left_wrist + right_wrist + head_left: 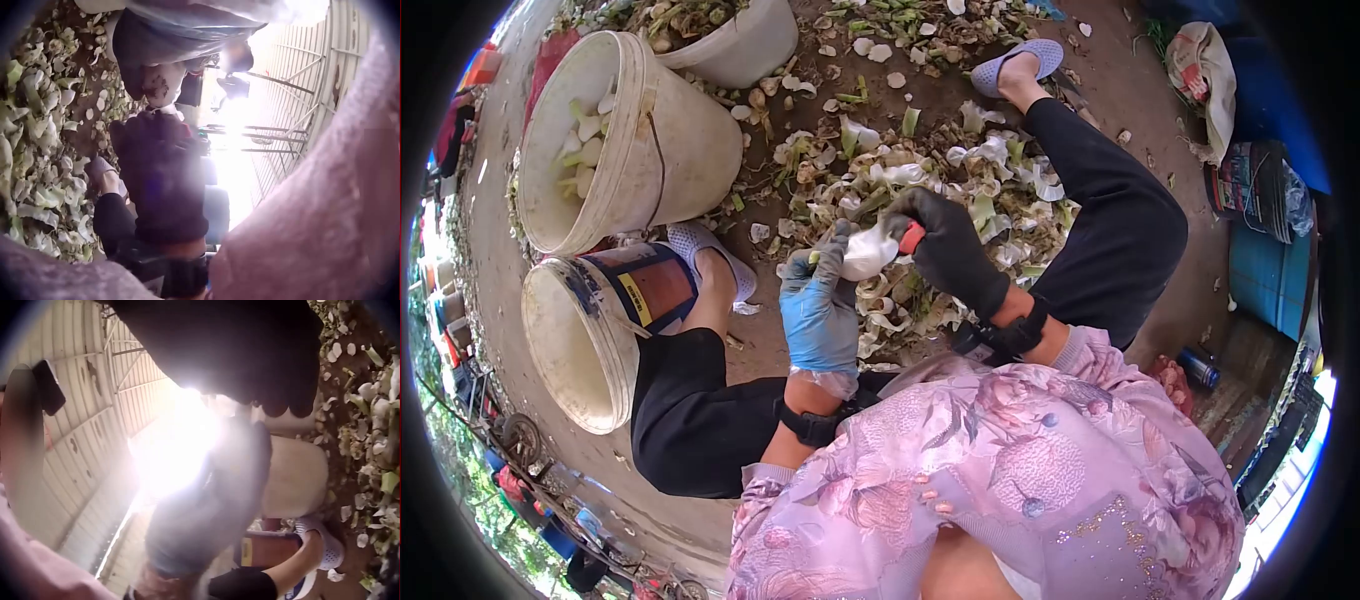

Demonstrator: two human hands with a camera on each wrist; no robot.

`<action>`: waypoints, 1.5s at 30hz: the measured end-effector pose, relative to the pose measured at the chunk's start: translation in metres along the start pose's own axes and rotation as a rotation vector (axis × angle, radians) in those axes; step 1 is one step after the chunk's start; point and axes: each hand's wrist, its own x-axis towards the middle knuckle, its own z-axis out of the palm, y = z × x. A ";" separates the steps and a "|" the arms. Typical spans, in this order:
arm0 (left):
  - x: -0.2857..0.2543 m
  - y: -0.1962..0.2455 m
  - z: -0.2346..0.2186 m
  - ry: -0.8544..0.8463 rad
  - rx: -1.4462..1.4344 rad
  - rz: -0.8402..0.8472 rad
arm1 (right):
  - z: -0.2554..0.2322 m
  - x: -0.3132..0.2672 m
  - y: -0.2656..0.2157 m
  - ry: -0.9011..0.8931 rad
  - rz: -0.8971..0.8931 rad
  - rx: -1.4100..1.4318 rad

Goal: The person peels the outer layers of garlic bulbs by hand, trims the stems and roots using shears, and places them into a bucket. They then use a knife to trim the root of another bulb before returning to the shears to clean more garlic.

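My left hand (818,305), in a blue glove with grey over the fingers, holds a white bulb-shaped vegetable (868,255) with a pale green stem end. My right hand (948,248), in a dark glove, grips a small tool with a red handle (911,238) against the bulb's right side; its working end is hidden. Dark marks show on the bulb (164,86) in the left wrist view. Both hands meet above a heap of peelings (900,180) between the legs. Glare blurs the left hand (219,494) in the right wrist view.
At left, a large white bucket (690,150) lies tilted with peeled bulbs (585,150) inside. Nearer stands another bucket (590,385), its mouth facing left. A tub (750,45) of vegetable scraps is behind. Feet in slippers (1030,62) flank the heap. A bottle (1198,368) lies right.
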 end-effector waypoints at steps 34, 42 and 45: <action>-0.011 0.003 0.004 0.004 0.821 0.433 | 0.005 -0.025 -0.029 -0.355 -0.137 -0.440; -0.007 0.014 0.002 0.055 0.443 0.091 | -0.030 0.008 0.040 0.023 -0.095 -0.463; -0.004 0.013 0.000 0.020 0.344 0.010 | -0.017 -0.001 0.005 -0.137 -0.117 -0.084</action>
